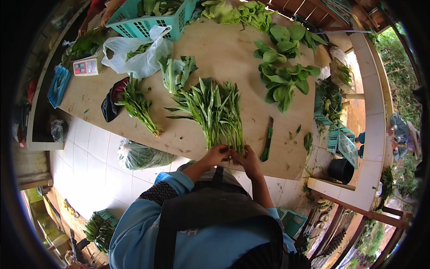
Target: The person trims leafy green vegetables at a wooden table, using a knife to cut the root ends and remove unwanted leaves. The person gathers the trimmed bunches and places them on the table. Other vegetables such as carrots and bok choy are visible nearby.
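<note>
A bunch of long-leaved greens, likely water spinach, lies on the table with its stems towards me. My left hand and my right hand meet at the stem ends and grip them, fingers curled inward. Part of the stems is hidden behind my fingers. To the right of my right hand lies a green-handled cutter knife, its blade pointing away. A smaller bunch of greens rests to the left, beside a dark cloth pouch.
Pak choi and lettuce line the table's far right side. A teal crate, a plastic bag and a scale stand at far left, near another person's hands. A filled bag sits on the floor.
</note>
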The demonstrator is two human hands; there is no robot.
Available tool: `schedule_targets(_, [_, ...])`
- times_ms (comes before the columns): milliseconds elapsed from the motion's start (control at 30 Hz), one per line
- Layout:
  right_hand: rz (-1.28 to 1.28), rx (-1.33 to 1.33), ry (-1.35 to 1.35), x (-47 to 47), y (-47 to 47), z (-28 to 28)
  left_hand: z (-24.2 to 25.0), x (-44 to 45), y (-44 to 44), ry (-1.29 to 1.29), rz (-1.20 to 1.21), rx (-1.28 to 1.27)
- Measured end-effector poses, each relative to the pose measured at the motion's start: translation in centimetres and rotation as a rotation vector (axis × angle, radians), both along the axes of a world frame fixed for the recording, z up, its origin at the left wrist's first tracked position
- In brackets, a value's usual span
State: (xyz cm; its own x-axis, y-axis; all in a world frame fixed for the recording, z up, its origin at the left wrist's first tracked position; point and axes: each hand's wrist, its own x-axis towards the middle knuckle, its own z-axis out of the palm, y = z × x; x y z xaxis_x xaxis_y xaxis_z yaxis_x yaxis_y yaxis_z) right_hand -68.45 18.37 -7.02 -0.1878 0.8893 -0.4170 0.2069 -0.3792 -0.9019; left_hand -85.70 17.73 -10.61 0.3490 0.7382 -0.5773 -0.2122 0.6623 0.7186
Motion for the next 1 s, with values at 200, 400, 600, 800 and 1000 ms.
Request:
schedule_targets(200, [-0.213,-0.241,0.379,1.0,0.3,0.9,0.8,0.0,0.0,-0.236,0.151,-0.130])
schedule_targets(400, [-0.200,-0.188,0.428,1.7,-0.2,-1.1,0.8,0.3,-0.1,-0.108,0.084,-0.173])
schedule_targets(600, [-0.003,0.027,0.085,1.2,-1.1,-4.4,-0.8,1.7,-0.5,-0.012,-0.003,0.028])
schedule_targets(800, [-0.049,0.103,-0.244,0.5,-0.2,-4.9,-3.1,2.9,0.5,0.252,0.056,-0.022])
schedule_targets(1000, [-0.080,-0.058,-0.023,1.6,0.8,-3.5,-2.4,3.9,1.0,0.346,-0.012,0.145])
